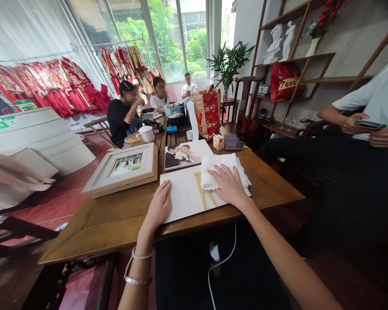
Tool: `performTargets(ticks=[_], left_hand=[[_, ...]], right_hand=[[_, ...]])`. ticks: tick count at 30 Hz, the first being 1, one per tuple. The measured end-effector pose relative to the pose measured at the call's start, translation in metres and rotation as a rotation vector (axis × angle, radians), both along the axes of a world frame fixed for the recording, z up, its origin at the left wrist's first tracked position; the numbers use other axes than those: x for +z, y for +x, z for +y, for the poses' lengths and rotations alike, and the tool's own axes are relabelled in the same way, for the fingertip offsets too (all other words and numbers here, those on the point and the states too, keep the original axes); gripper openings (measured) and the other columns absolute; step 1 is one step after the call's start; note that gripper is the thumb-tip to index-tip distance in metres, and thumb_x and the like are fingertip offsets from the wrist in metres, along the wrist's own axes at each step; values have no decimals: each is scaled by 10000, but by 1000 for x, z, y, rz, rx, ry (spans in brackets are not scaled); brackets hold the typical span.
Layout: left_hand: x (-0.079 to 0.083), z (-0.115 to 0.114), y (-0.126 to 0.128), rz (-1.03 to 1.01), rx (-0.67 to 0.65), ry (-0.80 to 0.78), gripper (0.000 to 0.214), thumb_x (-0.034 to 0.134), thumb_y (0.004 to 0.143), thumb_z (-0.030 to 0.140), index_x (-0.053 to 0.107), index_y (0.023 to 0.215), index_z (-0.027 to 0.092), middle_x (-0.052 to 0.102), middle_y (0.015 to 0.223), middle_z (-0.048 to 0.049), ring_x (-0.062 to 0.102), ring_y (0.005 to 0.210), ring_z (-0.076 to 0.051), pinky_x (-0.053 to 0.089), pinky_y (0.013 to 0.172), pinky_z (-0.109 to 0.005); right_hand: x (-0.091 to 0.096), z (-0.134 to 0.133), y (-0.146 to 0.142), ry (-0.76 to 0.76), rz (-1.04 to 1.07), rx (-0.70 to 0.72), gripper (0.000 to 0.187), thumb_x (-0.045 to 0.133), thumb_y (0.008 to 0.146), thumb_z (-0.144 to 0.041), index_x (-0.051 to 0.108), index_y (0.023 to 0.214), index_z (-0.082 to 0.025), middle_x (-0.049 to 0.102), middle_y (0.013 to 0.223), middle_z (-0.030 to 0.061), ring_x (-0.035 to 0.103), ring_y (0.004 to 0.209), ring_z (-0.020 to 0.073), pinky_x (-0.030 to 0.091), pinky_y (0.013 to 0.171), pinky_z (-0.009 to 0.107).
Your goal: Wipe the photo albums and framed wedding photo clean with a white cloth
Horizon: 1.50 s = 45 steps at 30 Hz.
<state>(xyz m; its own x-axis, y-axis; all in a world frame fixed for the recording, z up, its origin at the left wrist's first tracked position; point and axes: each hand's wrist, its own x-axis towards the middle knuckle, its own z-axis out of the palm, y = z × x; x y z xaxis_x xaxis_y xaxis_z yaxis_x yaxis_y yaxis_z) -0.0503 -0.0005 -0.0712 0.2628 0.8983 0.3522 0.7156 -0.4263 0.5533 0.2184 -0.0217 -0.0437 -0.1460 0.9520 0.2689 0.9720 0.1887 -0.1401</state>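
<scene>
A flat white panel (183,196) lies near the table's front edge, with yellow, forked strips (201,192) on its face. My left hand (161,206) rests at the panel's left edge, its fingers bent close together against it. On the panel's right part sits a folded white cloth (224,162). My right hand (228,183) lies flat on that cloth with its fingers spread, pressing on top. Behind the panel is a wedding photo print (187,154) of a couple. To the left stands a pale picture frame (127,168) with a smaller photo, tilted on the table.
The wooden table (116,219) also bears a white lidded mug (146,133), a small carton (218,142), a red paper bag (210,114) and a phone with a cable. Several people sit around; a seated person at right holds a phone (371,124). A white cable (224,260) hangs below.
</scene>
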Motion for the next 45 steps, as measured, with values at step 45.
performTargets(ticks=[45], left_hand=[[-1,0,-1,18,6,-1,440,326,898,214,502,1294,138,432,1430,-129,361,1347,-225,244,1144,-449]], right_hand=[[-2,-16,-8,13,51,32,617,493,731,-148,449,1341,-229,388,1467,70,237,1377,284,82,1111,542]])
